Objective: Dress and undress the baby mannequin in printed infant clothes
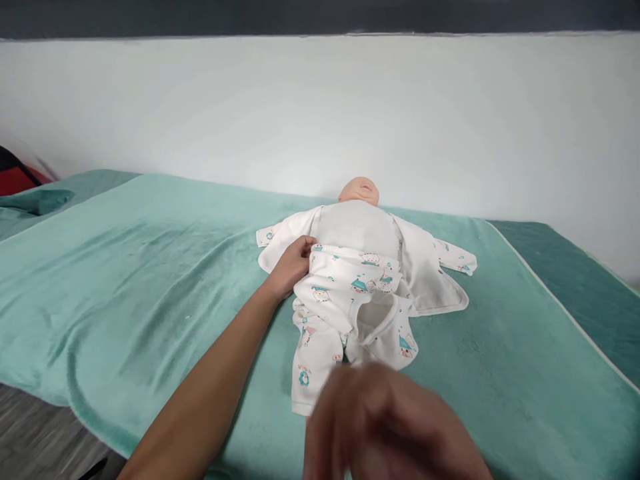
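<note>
A baby doll (361,190) lies on its back, its head away from me. It wears printed white baby pants (340,287) pulled up over its belly, and a white baby jacket (435,283) spread open at both sides. My left hand (295,263) is at the left end of the waistband, fingers closed on its edge. Close to the camera, my right hand (385,427) is smeared by motion over the lower legs, so its fingers cannot be made out. The right-hand pant leg is bunched with an opening showing; the left-hand one lies straight.
A light green blanket (150,267) with soft folds covers the table, over a darker green cloth (575,280) at the right. A white wall (300,113) stands right behind the doll's head. Something red and black (17,177) is at the far left.
</note>
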Demonstrator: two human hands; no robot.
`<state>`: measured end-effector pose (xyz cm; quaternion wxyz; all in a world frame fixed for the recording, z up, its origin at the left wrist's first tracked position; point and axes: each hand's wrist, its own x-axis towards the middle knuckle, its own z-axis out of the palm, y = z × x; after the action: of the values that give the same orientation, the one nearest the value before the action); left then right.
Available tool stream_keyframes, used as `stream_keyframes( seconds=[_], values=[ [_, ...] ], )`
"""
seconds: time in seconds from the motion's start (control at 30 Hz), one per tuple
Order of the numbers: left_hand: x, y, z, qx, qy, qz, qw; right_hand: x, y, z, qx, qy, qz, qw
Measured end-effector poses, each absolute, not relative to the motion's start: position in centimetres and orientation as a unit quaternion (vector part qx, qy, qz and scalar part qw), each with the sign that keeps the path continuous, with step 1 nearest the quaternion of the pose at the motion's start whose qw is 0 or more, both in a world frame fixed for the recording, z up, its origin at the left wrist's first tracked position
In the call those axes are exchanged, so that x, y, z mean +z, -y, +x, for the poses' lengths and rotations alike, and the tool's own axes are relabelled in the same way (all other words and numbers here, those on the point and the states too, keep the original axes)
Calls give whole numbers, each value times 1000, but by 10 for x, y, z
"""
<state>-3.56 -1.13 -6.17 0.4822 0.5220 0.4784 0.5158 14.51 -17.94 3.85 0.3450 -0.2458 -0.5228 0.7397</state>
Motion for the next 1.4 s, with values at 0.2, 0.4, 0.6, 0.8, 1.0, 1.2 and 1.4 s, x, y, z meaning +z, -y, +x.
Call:
stream_keyframes(
  seconds=[0.2, 0.4, 0.6, 0.8, 1.0, 1.2, 1.4],
  values=[
    [-60, 13, -36, 506, -482, 522, 489, 20, 150, 138, 797, 388, -308, 346],
    [-62, 11, -37, 509, -472, 523, 494, 11, 151, 136, 813, 371, -294, 340],
    [-60, 12, -36, 507, -478, 530, 484, 11, 149, 135, 820, 373, -294, 321],
    [-61, 11, -37, 506, -477, 532, 484, 10, 153, 135, 817, 383, -300, 310],
    [-61, 10, -37, 506, -475, 531, 486, 8, 152, 134, 807, 400, -277, 336],
    [-63, 10, -37, 511, -478, 519, 491, 34, 110, 179, 609, 570, -310, 455],
    [-66, 8, -39, 497, -491, 520, 492, 22, 45, 222, 366, 545, -371, 657]
  ],
)
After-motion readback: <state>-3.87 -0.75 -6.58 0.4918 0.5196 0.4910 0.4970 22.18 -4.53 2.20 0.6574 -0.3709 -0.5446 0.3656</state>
